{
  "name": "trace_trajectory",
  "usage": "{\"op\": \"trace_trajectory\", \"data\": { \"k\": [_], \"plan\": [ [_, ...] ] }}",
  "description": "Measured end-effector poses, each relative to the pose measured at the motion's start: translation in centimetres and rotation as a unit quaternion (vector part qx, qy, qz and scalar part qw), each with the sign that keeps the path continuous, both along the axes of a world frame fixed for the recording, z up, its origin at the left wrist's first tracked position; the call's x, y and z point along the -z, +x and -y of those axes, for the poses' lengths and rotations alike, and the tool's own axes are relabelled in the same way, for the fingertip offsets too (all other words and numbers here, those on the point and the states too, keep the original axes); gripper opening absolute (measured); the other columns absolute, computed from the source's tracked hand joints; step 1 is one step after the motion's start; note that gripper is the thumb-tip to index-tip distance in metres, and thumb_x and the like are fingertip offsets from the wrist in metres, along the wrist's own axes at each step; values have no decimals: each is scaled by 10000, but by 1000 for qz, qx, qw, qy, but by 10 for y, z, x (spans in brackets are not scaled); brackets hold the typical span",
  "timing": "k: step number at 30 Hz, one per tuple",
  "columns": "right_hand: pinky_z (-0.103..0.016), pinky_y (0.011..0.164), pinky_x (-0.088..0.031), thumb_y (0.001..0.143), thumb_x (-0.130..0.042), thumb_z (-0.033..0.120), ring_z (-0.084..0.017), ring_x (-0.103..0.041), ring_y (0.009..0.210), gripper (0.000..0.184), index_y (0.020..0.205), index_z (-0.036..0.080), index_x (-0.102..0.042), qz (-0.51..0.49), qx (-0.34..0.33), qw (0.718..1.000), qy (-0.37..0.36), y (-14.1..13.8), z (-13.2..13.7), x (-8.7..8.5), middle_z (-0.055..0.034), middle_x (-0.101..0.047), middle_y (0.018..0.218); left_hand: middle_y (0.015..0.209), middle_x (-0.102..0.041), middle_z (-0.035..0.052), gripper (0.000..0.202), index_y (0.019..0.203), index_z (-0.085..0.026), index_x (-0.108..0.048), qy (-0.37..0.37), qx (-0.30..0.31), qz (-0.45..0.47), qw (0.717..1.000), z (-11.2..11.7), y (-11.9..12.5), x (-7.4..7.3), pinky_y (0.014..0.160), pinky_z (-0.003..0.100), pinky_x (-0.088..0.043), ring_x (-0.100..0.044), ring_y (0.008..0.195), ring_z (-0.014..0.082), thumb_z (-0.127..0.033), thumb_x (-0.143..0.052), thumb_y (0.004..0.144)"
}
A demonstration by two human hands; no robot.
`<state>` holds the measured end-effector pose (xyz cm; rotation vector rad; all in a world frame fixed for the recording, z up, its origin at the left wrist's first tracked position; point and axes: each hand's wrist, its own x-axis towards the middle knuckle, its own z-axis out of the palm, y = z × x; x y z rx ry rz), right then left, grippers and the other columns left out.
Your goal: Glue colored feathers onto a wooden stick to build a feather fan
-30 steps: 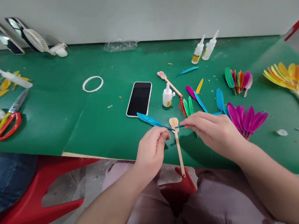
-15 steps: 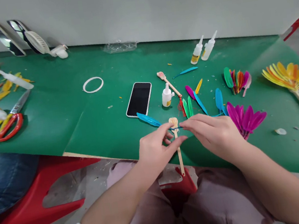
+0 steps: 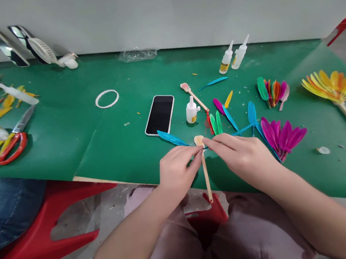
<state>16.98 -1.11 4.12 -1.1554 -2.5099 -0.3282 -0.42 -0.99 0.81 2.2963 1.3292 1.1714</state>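
Note:
A wooden stick (image 3: 206,176) with a rounded top lies over the near edge of the green table (image 3: 96,127). A blue feather (image 3: 169,138) lies across its top, pointing left. My left hand (image 3: 176,169) pinches the feather's quill at the stick's head. My right hand (image 3: 243,156) presses its fingertips on the same spot from the right, fingers closed together. A small glue bottle (image 3: 191,110) stands just behind. Loose feathers (image 3: 222,116) in green, blue, pink and yellow lie beyond my right hand.
A phone (image 3: 160,114) lies left of the glue bottle, a white ring (image 3: 107,98) farther left. A magenta feather fan (image 3: 280,134) and a yellow fan (image 3: 334,85) lie at right. Two glue bottles (image 3: 232,56) stand at the back. Scissors (image 3: 3,145) lie at left. A red stool (image 3: 60,216) stands below.
My left hand has shifted right, its fingers closing on the stick's head. My right hand slid left until the two sets of fingertips meet there. The blue feather stays put.

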Motion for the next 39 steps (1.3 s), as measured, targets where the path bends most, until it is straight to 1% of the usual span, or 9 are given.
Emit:
{"op": "trace_trajectory", "data": {
  "k": [4,8,10,14,18,27,32,36,39],
  "plan": [
    [-233,421,-276,872,-378,120,-56,-488,479,263,896,163,-637,41,24,998,35,-5,2,-1,-8,-627,705,794,-708,4,113,842,-173,-661,27,-12,-14,999,2,1,2,676,215,-483,-642,725,116,-190,-554,812],
    [-250,413,-252,866,-422,142,-57,-468,458,222,850,169,-642,42,33,997,63,-8,2,1,9,-626,676,768,-712,0,120,822,-174,-666,36,-49,-41,997,3,1,3,613,207,-470,-650,657,115,-212,-552,814],
    [-247,422,-259,866,-418,131,-58,-496,492,225,853,167,-640,38,31,997,58,-8,1,2,8,-629,681,731,-704,-15,112,794,-180,-662,-12,-57,-25,998,2,1,1,575,196,-458,-631,601,98,-217,-557,810],
    [-241,447,-285,863,-412,111,-65,-541,565,228,865,159,-635,18,26,998,55,-8,1,2,1,-638,710,715,-682,-34,104,779,-185,-631,-179,-52,81,979,0,1,-5,564,164,-467,-625,616,81,-235,-547,816],
    [-233,466,-307,851,-436,112,-65,-556,587,205,869,164,-633,5,30,998,61,-7,1,2,2,-653,758,733,-668,-23,126,801,-183,-605,-256,-40,161,952,0,0,-5,569,175,-486,-638,659,100,-287,-536,822],
    [-214,489,-346,821,-518,138,-60,-585,639,139,904,178,-621,-44,42,996,71,-1,-1,6,20,-663,853,720,-636,-16,126,834,-185,-567,-247,-59,212,944,4,-2,-7,592,173,-480,-609,640,86,-288,-495,852],
    [-204,483,-361,795,-561,136,-64,-598,645,141,910,188,-623,-86,64,992,73,4,-3,5,18,-671,848,710,-611,-15,174,840,-181,-524,-253,-58,300,918,3,-4,-7,511,169,-464,-622,651,100,-327,-438,879],
    [-191,504,-394,803,-554,148,-65,-603,637,160,933,209,-625,-129,57,989,53,4,-4,5,13,-677,854,749,-655,-1,206,858,-183,-609,-267,-6,205,942,6,-1,-4,579,182,-471,-620,682,100,-299,-441,880],
    [-186,521,-419,799,-559,153,-77,-611,654,153,919,206,-637,-158,64,985,40,3,-4,6,0,-677,845,780,-686,1,155,823,-196,-666,-224,49,122,966,9,5,1,650,203,-475,-627,728,116,-282,-537,830]
  ]
}}
